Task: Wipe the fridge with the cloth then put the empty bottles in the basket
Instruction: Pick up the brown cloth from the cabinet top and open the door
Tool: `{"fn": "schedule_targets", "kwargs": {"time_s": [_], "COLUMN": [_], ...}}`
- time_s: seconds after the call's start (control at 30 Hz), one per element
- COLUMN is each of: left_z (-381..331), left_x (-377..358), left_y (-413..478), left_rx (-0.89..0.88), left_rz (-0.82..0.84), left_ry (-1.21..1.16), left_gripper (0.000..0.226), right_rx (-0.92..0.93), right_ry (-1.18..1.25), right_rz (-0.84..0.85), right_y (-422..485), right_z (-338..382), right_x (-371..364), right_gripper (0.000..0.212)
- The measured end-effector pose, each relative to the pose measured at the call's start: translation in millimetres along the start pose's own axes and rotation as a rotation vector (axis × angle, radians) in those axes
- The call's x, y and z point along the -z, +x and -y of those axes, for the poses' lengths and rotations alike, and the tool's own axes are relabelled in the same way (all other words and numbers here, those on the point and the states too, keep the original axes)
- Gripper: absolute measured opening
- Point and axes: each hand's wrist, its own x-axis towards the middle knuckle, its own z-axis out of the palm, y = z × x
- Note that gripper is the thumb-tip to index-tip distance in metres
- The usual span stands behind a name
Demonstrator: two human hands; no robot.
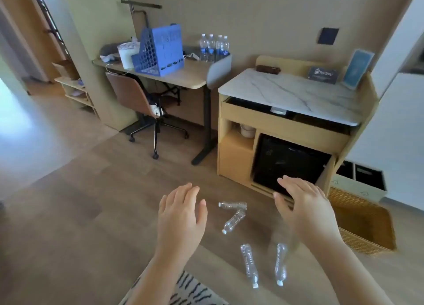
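head | left grip (181, 215), right grip (305, 210) hovering open, holding nothing | four empty bottles (234, 221) lying on floor (91, 190) beneath them | one basket (358, 241) sitting just right, showing only woven bottom | one fridge (286, 162) sitting in cabinet (234, 162) | four labelled bottles (213, 47) standing on table (183, 76)

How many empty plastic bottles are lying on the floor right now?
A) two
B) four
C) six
B: four clear empty bottles lie flat on the wooden floor, two further away and two nearer the person. No bottle can be seen in the wicker basket.
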Motion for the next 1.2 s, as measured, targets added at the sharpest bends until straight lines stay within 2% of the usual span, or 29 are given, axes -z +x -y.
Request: {"fn": "schedule_targets", "kwargs": {"time_s": [0.23, 0.4, 0.67, 0.97, 1.1, 1.2], "left_z": [11, 36, 131, 272, 292, 288], "left_x": [-46, -69, -97, -101, -129, -156], "left_y": [96, 149, 245, 394, 453, 483], "left_rx": [0.044, 0.079, 0.113, 0.104, 0.061, -0.004], "left_rz": [0.034, 0.052, 0.047, 0.056, 0.105, 0.155], "left_ry": [0.007, 0.022, 0.013, -0.023, -0.058, -0.1], "left_gripper": [0.027, 0.028, 0.029, 0.028, 0.029, 0.03], "right_rx": [0.001, 0.029, 0.112, 0.086, 0.04, -0.023], "right_ry": [0.099, 0.14, 0.133, 0.102, 0.1, 0.068], "right_rz": [-0.044, -0.018, 0.018, 0.062, 0.073, 0.102], "right_y": [103, 162, 261, 402, 451, 478], "right_z": [-21, -7, 62, 175, 194, 181], "right_x": [-51, -87, -170, -254, -280, -291], "right_gripper": [0.032, 0.031, 0.03, 0.029, 0.03, 0.031]}}
